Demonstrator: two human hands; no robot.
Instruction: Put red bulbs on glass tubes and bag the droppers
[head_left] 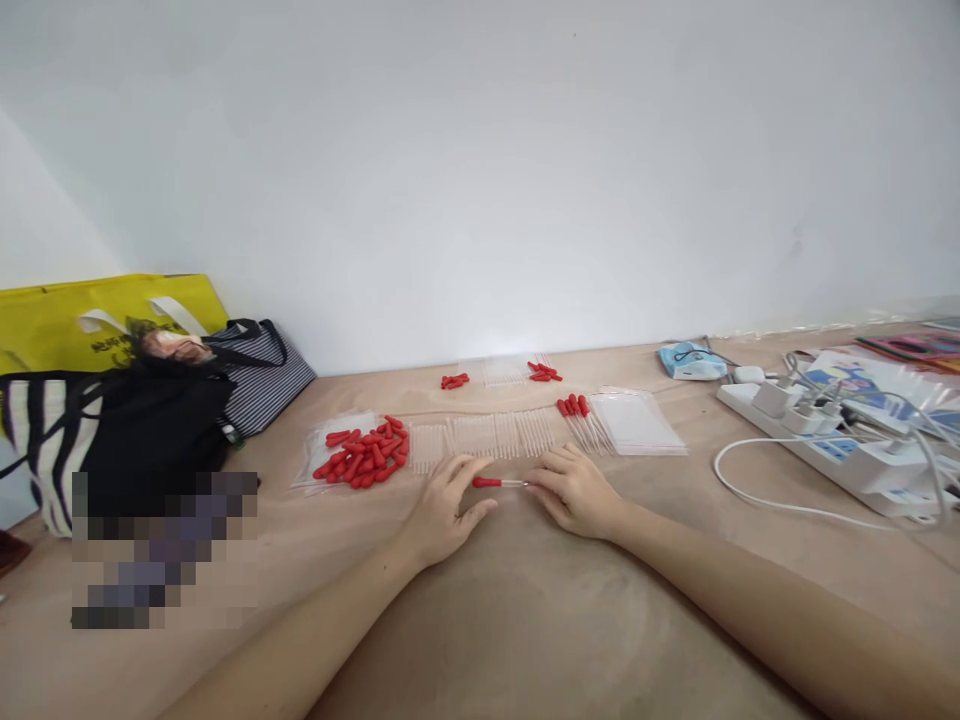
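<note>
A dropper [489,482] with a red rubber bulb and a thin clear tube lies level between my hands. My right hand [574,490] pinches the tip of its tube. Close by the bulb, my left hand [448,508] has its thumb and fingers apart, holding nothing. Beyond the left hand is a heap of loose red bulbs [367,455] on clear plastic bags [304,468]. A row of clear tubes [487,435] lies just past both hands. Several assembled droppers [576,412] lie side by side beyond my right hand, beside a stack of clear bags [637,422].
Farther back lie small groups of red bulbs [545,372] and more tubes [506,370]. At right are a white power strip [795,425] with chargers, a looping cable [731,490] and a blue mask [691,361]. Bags, including a black one [150,430], stand at left.
</note>
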